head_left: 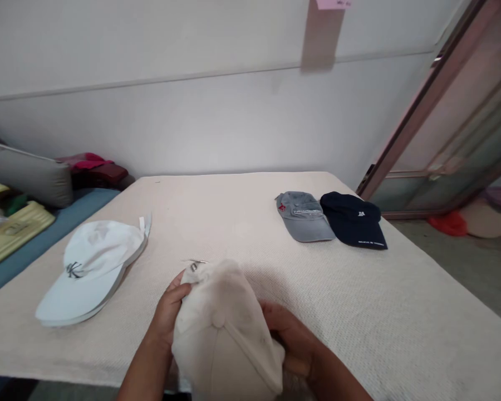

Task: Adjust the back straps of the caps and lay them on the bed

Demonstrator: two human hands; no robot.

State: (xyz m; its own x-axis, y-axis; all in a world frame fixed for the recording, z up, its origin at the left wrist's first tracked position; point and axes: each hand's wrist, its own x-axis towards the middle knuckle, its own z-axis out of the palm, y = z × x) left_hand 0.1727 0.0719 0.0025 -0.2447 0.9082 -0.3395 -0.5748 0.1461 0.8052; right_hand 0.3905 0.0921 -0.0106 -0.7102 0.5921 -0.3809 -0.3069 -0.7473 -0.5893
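Note:
A beige baseball cap (pixel 223 334) is held up close to me at the table's near edge, crown and top button facing me. My left hand (pixel 169 306) grips its left side, thumb near the small metal buckle (pixel 194 267) of the back strap. On the opposite side, my right hand (pixel 288 337) is closed around the cap's edge, with some fingers hidden behind the fabric. The cap's brim is not clearly visible. To the left lies a white cap (pixel 98 256) with a dark emblem. A grey cap (pixel 303 214) and a navy cap (pixel 353 220) lie side by side at the right.
The table (pixel 217 211) has a pale textured cover and stands against a white wall (pixel 217 128). Left of it are a grey cushion (pixel 29 172) and folded yellow cloth (pixel 19 231). A sliding door (pixel 442 128) with a reddish frame is at right.

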